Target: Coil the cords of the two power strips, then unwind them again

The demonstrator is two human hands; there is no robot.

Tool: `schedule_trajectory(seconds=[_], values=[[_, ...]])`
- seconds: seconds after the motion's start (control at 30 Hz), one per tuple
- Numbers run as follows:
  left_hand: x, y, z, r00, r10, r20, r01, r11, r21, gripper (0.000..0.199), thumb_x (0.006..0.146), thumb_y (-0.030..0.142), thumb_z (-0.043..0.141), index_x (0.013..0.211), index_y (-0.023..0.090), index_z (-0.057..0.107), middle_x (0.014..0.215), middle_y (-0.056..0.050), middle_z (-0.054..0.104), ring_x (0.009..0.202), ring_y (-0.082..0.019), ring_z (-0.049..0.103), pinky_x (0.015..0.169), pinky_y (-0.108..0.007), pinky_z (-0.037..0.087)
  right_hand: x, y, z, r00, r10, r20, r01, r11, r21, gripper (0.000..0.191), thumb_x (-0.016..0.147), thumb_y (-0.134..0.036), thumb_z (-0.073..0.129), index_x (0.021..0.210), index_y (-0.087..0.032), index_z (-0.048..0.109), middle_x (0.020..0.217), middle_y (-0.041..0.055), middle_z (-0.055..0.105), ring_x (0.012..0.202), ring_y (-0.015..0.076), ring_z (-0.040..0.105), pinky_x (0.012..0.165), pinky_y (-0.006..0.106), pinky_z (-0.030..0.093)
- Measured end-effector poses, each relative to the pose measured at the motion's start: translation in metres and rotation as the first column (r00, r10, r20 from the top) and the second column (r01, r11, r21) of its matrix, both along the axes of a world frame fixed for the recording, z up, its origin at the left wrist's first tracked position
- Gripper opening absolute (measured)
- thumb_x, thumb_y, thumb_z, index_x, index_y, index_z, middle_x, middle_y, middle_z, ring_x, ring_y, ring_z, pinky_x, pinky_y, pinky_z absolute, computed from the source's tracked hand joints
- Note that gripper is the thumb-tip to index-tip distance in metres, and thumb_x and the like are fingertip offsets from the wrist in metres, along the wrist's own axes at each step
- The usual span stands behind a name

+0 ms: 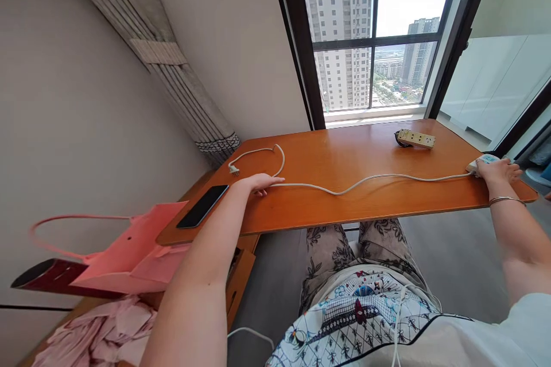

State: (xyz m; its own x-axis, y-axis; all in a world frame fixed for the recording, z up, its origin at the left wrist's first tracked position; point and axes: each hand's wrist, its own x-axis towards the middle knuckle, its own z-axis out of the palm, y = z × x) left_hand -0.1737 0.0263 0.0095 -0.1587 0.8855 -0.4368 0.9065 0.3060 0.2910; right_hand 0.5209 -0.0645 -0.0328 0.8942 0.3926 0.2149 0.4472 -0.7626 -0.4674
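While the left hand (260,183) lies flat with fingers stretched out on the long white power cord (370,179), the right hand (499,171) is cupped over the white power strip block (482,161) at the right edge of the orange-brown wooden table (344,206). The cord runs in a loose wave across the tabletop between both hands, then loops back to its white plug (233,170). A black smartphone (203,206) lies near the left hand; a beige multi-socket strip (415,138) sits by the window.
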Motion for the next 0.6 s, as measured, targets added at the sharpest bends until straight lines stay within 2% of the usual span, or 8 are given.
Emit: schedule_trajectory(seconds=[0.1,0.23,0.3,0.4,0.47,0.53,0.6], values=[[0.002,0.003,-0.003,0.998,0.055,-0.03,-0.054,0.998,0.04,0.078,0.082,0.066,0.058,0.131,0.005,0.06,0.1,-0.022,0.074,0.061,-0.023,0.067,0.055,-0.03,0.052,-0.01,0.003,0.01,0.999,0.001,-0.038,-0.003,0.999,-0.04,0.067,0.086,-0.046,0.062,0.139,-0.007,0.051,0.144,0.035,0.043,0.139,0.0405,0.039,0.108,0.053,0.038],[0.007,0.007,-0.006,0.993,0.088,-0.082,-0.083,0.995,0.058,0.083,0.086,0.07,0.049,0.14,0.007,0.058,0.141,-0.028,0.059,0.07,-0.026,0.072,0.06,-0.035,0.056,-0.02,0.019,0.017,0.953,0.266,0.147,-0.255,0.963,-0.088,0.055,0.087,-0.041,0.063,0.134,-0.012,0.057,0.144,0.0305,0.046,0.136,0.0401,0.036,0.105,0.054,0.035],[0.007,0.01,-0.008,0.982,0.154,-0.11,-0.145,0.986,0.083,0.087,0.084,0.074,0.047,0.14,0.008,0.059,0.145,-0.028,0.055,0.074,-0.03,0.074,0.064,-0.039,0.058,-0.028,0.032,0.019,0.903,0.389,0.181,-0.365,0.918,-0.153,0.055,0.087,-0.042,0.063,0.134,-0.013,0.058,0.144,0.0285,0.048,0.135,0.0393,0.036,0.104,0.053,0.035],[0.005,0.017,-0.015,0.956,0.26,-0.138,-0.237,0.958,0.163,0.087,0.085,0.073,0.045,0.133,0.003,0.065,0.133,-0.031,0.063,0.089,-0.04,0.074,0.075,-0.047,0.059,-0.047,0.059,0.023,0.835,0.529,0.15,-0.481,0.835,-0.268,0.061,0.089,-0.044,0.061,0.139,-0.011,0.054,0.145,0.0275,0.048,0.135,0.0388,0.038,0.105,0.051,0.035],[0.004,0.022,-0.02,0.953,0.27,-0.135,-0.23,0.939,0.256,0.083,0.089,0.066,0.042,0.134,-0.002,0.062,0.13,-0.033,0.064,0.109,-0.044,0.069,0.088,-0.049,0.057,-0.061,0.079,0.023,0.792,0.595,0.136,-0.539,0.786,-0.301,0.062,0.089,-0.043,0.059,0.143,-0.011,0.051,0.146,0.025,0.048,0.135,0.0373,0.04,0.106,0.049,0.036],[0.005,0.026,-0.023,0.958,0.249,-0.139,-0.188,0.918,0.349,0.082,0.092,0.059,0.042,0.142,-0.004,0.053,0.142,-0.033,0.056,0.131,-0.042,0.057,0.103,-0.048,0.051,-0.073,0.099,0.021,0.754,0.644,0.13,-0.589,0.751,-0.298,0.067,0.089,-0.042,0.06,0.147,-0.012,0.045,0.15,0.0228,0.046,0.137,0.0359,0.041,0.108,0.049,0.037],[0.008,0.027,-0.024,0.964,0.224,-0.14,-0.145,0.892,0.429,0.078,0.093,0.054,0.043,0.148,0.0,0.045,0.154,-0.029,0.045,0.141,-0.038,0.048,0.112,-0.046,0.044,-0.08,0.118,0.017,0.728,0.674,0.122,-0.623,0.726,-0.291,0.077,0.087,-0.042,0.063,0.153,-0.013,0.037,0.156,0.0227,0.039,0.143,0.0355,0.037,0.114,0.05,0.034]])
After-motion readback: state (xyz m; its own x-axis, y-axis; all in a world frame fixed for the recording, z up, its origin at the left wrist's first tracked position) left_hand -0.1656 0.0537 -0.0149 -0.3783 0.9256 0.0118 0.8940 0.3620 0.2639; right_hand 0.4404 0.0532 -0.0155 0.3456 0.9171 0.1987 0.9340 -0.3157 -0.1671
